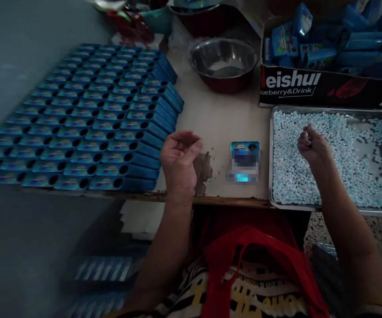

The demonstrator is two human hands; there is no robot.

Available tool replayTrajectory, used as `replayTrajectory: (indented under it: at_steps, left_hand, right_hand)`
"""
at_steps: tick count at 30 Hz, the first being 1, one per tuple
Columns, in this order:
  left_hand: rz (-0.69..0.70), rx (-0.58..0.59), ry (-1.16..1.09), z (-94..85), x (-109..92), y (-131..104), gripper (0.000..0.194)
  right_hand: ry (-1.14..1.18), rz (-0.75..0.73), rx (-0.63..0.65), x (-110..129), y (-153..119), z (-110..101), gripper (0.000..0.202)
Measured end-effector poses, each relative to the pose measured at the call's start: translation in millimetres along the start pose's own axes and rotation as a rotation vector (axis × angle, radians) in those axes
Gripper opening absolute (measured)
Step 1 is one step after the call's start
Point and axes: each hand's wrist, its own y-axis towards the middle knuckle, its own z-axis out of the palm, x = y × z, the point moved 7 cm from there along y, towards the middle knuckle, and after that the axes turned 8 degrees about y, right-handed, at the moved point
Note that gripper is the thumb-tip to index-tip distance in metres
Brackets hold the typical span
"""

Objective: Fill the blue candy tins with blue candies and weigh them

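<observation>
My left hand point(180, 160) is above the table's front edge, beside the rows of blue boxes point(88, 119). Its fingers are loosely curved with the thumb apart, and nothing shows in it. Over a metal tray point(271, 159) of small pale blue and white candies point(296, 176), my right hand point(315, 145) is closed, fingertips drawn together. Whatever it may hold is hidden. Between the hands lies a small blue-topped packet point(244, 146), its lower part blurred by pixels. The boxes stand packed side by side, a dark round spot on each top.
Behind the tray, a black printed carton point(290, 90) holds a jumble of blue boxes point(319, 51). A steel bowl point(224, 59) stands at the back middle of the table point(207, 119). More bowls and a red item crowd the far edge. A grey wall point(28, 39) borders the left.
</observation>
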Motion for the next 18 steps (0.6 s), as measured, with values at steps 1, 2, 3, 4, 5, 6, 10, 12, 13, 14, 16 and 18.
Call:
replayTrajectory:
  at_steps: [1, 2, 3, 4, 5, 6, 10, 12, 13, 14, 16, 18]
  left_hand:
    - [0.004, 0.004, 0.009, 1.1, -0.5, -1.3, 0.049]
    - [0.008, 0.010, 0.023, 2.3, -0.7, -2.8, 0.048]
    - [0.012, 0.019, 0.038, 3.5, -0.8, -4.2, 0.048]
    - [0.016, 0.026, 0.052, 4.4, -1.1, -5.4, 0.048]
    - [0.019, 0.034, 0.064, 5.0, -1.4, -6.3, 0.047]
    - [0.018, 0.038, 0.071, 5.4, -2.0, -7.0, 0.047]
    - [0.013, 0.049, 0.059, 6.0, -5.8, -7.6, 0.046]
    - [0.023, 0.077, 0.045, 7.1, -7.4, -7.5, 0.048]
    - [0.030, 0.109, 0.049, 8.6, -7.6, -7.5, 0.050]
    - [0.040, 0.153, 0.063, 11.1, -7.6, -7.9, 0.053]
    - [0.088, 0.248, 0.141, 18.3, -9.1, -10.1, 0.060]
    - [0.214, 0.326, 0.307, 30.3, -17.0, -15.7, 0.070]
  right_hand:
    - [-0.030, -0.005, 0.006, 0.8, 0.8, -0.5, 0.044]
    - [-0.054, -0.006, 0.005, 0.9, 1.8, -1.3, 0.045]
    - [-0.069, -0.004, -0.002, 0.4, 3.1, -2.3, 0.045]
    - [-0.070, 0.003, -0.014, -0.6, 4.6, -3.4, 0.043]
    - [-0.059, 0.016, -0.028, -2.1, 6.0, -4.5, 0.040]
    - [-0.041, 0.030, -0.042, -3.6, 7.4, -5.5, 0.034]
    - [-0.025, 0.042, -0.039, -5.5, 9.7, -5.5, 0.017]
    - [-0.065, 0.018, 0.007, -4.0, 9.3, -2.8, 0.016]
    - [-0.084, 0.009, 0.033, -3.5, 9.0, -1.3, 0.017]
    - [-0.100, 0.001, 0.056, -3.2, 8.7, 0.2, 0.018]
    - [-0.122, -0.014, 0.087, -3.0, 8.2, 2.1, 0.020]
    - [-0.140, -0.030, 0.090, -3.6, 7.1, 2.4, 0.024]
